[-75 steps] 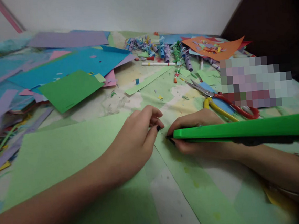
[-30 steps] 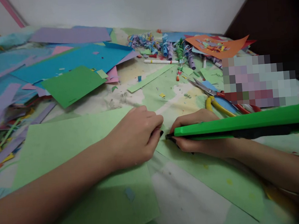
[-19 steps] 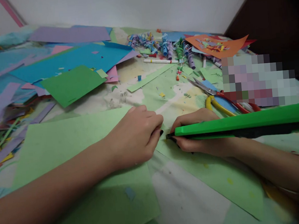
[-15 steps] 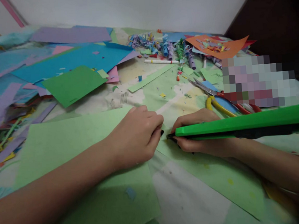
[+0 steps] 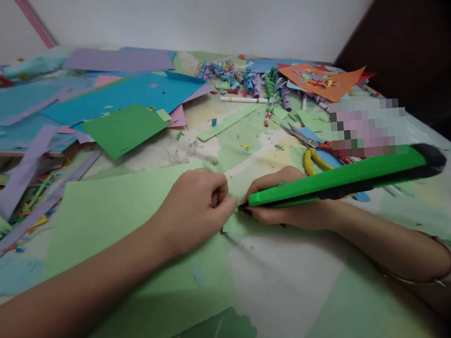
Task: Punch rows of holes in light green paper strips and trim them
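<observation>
My left hand [image 5: 195, 208] is closed, its fingers curled inward over the right edge of a large light green paper sheet [image 5: 107, 209]; what its fingertips hold is hidden. Close beside it, my right hand [image 5: 279, 206] grips a green utility knife [image 5: 335, 178] with a black end cap. The knife's dark front tip points left towards my left fingertips. A bit of light green [image 5: 233, 224] shows between the two hands. A small blue scrap [image 5: 198, 275] lies on the large sheet.
Behind my right hand lie red-handled scissors [image 5: 303, 136] and a yellow-handled tool [image 5: 310, 161]. Curled paper pieces [image 5: 251, 78], a white stick [image 5: 242, 100] and orange paper [image 5: 300, 80] are further back. Blue sheets [image 5: 126, 93], a green sheet [image 5: 126, 130] and purple strips [image 5: 26, 169] cover the left.
Both hands have shifted slightly left in view, the knife with them. Its black end cap has come into view. The long light green strip at lower right no longer shows there.
</observation>
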A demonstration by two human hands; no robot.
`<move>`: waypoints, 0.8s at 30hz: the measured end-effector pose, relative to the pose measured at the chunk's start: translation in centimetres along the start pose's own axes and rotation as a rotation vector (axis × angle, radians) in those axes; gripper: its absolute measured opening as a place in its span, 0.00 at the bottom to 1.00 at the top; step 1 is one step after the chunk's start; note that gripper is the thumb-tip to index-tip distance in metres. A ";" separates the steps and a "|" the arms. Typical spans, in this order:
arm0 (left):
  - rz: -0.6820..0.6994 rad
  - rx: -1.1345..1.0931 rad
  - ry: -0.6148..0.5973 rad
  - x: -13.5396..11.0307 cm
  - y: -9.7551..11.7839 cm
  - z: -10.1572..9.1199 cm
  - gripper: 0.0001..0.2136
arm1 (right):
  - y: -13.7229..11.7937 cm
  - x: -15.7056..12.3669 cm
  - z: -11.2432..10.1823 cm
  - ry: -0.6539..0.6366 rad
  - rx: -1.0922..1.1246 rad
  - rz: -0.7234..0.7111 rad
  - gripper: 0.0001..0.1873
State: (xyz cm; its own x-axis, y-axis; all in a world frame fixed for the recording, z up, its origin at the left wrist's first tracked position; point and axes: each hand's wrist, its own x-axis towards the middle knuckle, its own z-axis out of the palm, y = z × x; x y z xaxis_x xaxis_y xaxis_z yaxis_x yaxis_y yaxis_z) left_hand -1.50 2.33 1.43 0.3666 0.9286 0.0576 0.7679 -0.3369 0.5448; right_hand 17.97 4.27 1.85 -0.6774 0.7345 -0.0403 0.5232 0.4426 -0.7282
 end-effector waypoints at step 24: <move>0.156 0.001 -0.083 1.5 -1.5 -0.2 0.08 | -0.6 -0.1 1.2 0.149 -0.223 0.080 0.13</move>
State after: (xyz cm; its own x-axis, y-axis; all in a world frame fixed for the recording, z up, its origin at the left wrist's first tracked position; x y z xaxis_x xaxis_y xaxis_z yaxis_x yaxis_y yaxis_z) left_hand -2.21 4.21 0.88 0.5231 0.8493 0.0719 0.6993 -0.4758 0.5335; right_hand 17.11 3.35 1.43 -0.5541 0.8322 0.0213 0.6843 0.4699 -0.5576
